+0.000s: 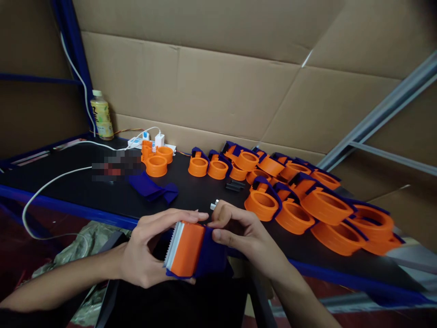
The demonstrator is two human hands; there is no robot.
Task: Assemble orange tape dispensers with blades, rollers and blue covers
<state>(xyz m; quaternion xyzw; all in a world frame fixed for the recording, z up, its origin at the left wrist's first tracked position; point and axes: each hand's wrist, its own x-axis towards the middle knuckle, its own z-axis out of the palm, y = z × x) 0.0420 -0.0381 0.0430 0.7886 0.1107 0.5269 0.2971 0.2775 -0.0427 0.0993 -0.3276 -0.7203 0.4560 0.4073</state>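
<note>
My left hand [146, 248] is wrapped around an orange and dark blue tape dispenser [187, 250] above my lap. A serrated metal blade [173, 246] runs along its left edge, and its blue part extends to the right. At the dispenser's upper right edge, my right hand [241, 228] has thumb and index finger curled close together. Whatever lies between those fingertips is too hidden to make out. Small shiny metal pieces [214, 205] show just behind the right knuckles; I cannot tell if the hand touches them.
Several orange and blue tape dispensers [261, 205] crowd the right of the black table [191, 196]. Orange ring parts [157, 166], blue pieces [150, 187] and black pieces [235, 185] lie farther back. A power strip [136, 143] and a drink bottle [101, 116] stand near the cardboard wall [205, 91].
</note>
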